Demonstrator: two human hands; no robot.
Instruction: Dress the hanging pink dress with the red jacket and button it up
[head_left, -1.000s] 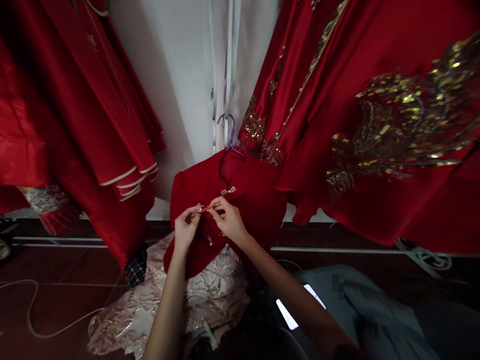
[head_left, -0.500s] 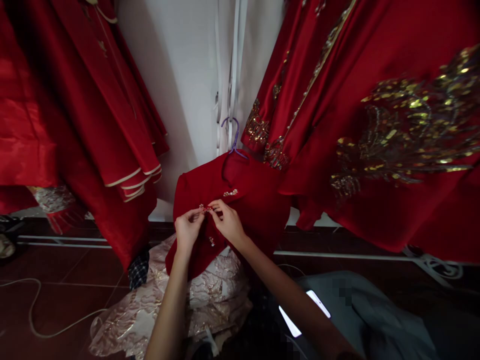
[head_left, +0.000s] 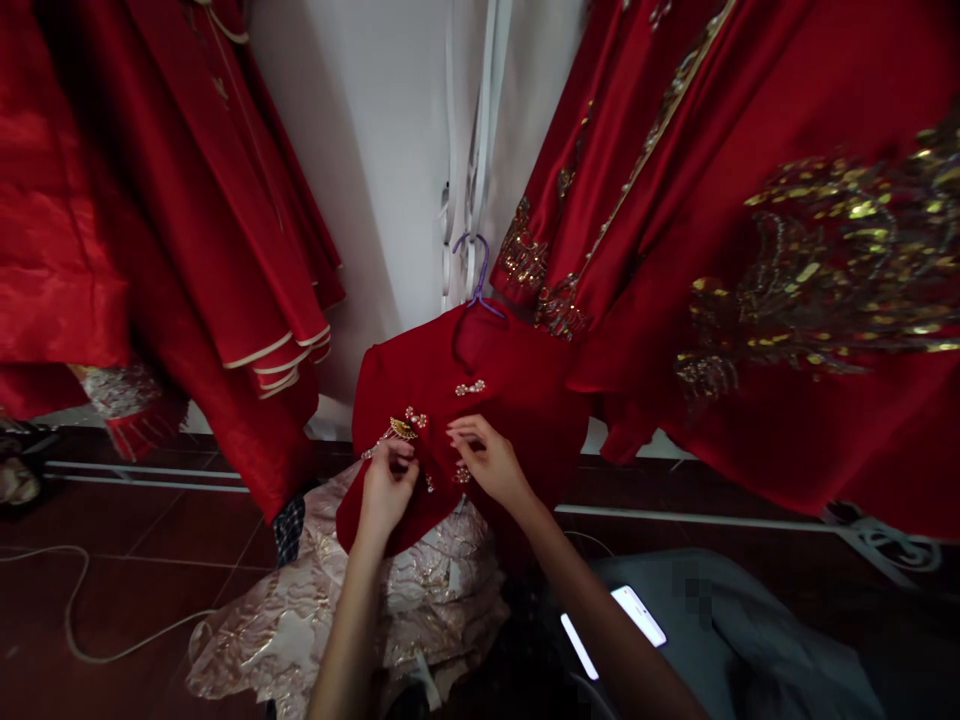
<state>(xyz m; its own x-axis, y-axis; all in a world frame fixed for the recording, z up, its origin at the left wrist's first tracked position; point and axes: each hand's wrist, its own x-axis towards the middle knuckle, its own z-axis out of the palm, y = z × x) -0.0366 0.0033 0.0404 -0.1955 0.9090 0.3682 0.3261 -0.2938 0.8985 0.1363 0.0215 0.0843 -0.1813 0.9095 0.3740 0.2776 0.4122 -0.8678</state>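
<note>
A red garment [head_left: 525, 400] with jewelled fastenings hangs on a purple hanger [head_left: 480, 270] in front of me. My left hand [head_left: 388, 488] is at its left front, fingers curled with a small gap to the thumb, and I see nothing held. Just above those fingertips is a gold fan-shaped ornament [head_left: 403, 428] with a beaded fringe. Beside it sits a flower-like jewelled fastening [head_left: 416, 417]. My right hand [head_left: 491, 460] hovers over the garment's middle, thumb and fingers apart. Another jewelled piece [head_left: 462, 475] shows below its thumb. Higher up lies a pearly fastening [head_left: 470, 387].
Red garments [head_left: 255, 250] hang at the left, and a red gown with gold sequins [head_left: 847, 250] at the right. Pale pink brocade fabric [head_left: 285, 640] lies below. A lit phone [head_left: 637, 615] rests on grey cloth [head_left: 697, 640]. A pale cable [head_left: 82, 600] crosses the tiled floor.
My hands were pinched together at a fastening on the garment. They have parted, the left lower, the right to the right, and the gold fan ornament is now uncovered.
</note>
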